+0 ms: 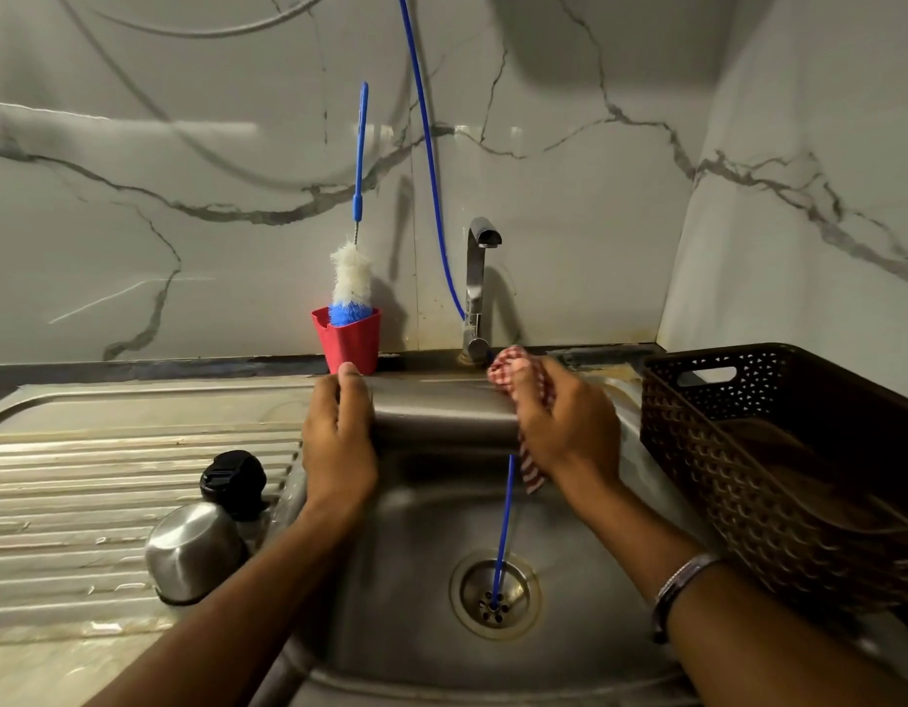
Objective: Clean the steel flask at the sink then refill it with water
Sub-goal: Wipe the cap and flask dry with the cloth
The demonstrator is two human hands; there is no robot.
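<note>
While the steel flask (444, 418) lies sideways above the sink (416, 579), the left hand (339, 441) curls its grip around one end. The right hand (564, 426) pinches a red checked cloth (513, 372) against the other end. Near them, a black lid (233, 483) and steel cup (194, 551) sit on the counter (84, 477).
</note>
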